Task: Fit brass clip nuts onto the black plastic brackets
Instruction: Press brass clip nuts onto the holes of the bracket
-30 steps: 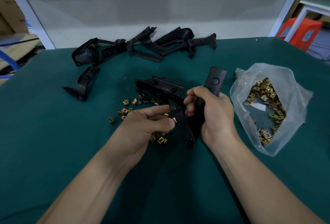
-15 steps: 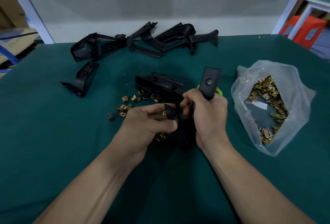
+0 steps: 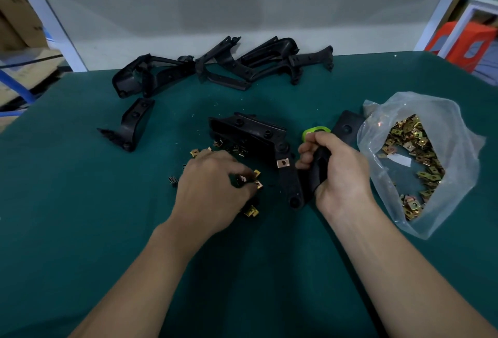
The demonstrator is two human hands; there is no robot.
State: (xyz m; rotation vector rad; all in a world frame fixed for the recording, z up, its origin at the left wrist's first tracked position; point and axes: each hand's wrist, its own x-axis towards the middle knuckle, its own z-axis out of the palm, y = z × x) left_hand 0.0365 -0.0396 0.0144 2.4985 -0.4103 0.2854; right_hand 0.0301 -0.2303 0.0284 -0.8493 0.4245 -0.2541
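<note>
On the bench (image 3: 80, 202), the right hand (image 3: 342, 173) grips a bracket (image 3: 289, 184) bearing one brass clip (image 3: 283, 163); at its nine o'clock the left hand (image 3: 213, 184) curls over loose clips (image 3: 252, 212), pinch unclear, likely fetching the next to slide on.

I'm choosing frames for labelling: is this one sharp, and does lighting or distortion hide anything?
Head view: wide-angle lens bows the table along its far edge; left hand slightly soft over the loose clip nuts, right hand and its bracket crisper; far brackets lose detail in shade; faint sheen on the plastic bag.
</note>
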